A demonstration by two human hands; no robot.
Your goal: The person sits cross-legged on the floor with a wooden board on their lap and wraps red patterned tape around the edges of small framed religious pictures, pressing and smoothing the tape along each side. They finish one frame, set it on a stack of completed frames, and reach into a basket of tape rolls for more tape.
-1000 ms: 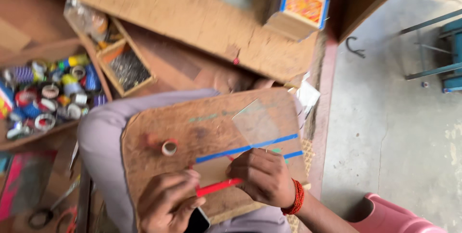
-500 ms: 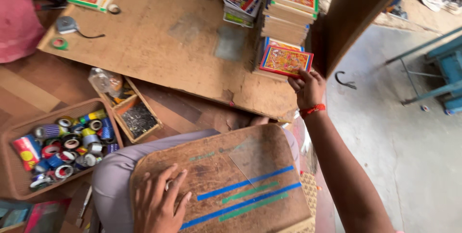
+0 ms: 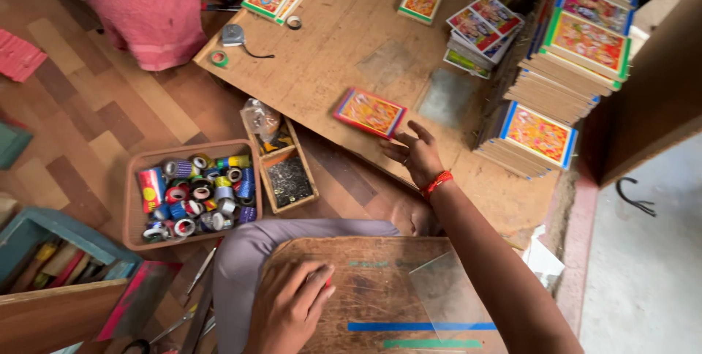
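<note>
My right hand (image 3: 414,153), with a red thread on the wrist, reaches out over the big wooden board (image 3: 344,47). Its fingers are spread and the fingertips lie just beside a small red-framed picture (image 3: 370,113), apart from it or barely touching. My left hand (image 3: 289,306) rests palm down on the small scratched wooden board (image 3: 365,281) on my lap; something small and red shows by its fingers. A clear glass pane (image 3: 450,292) lies on that board, above strips of blue tape (image 3: 420,326) and green tape (image 3: 431,344).
Stacks of framed pictures (image 3: 556,83) stand at the right. A tray of coloured tape rolls (image 3: 194,189) and a small box of dark bits (image 3: 289,178) sit on the floor at left. Another person in pink (image 3: 146,6) works at the board's far end.
My right hand has come back from the picture stacks toward me, and one red-framed picture now lies by itself on the big board. The glass pane has come into view.
</note>
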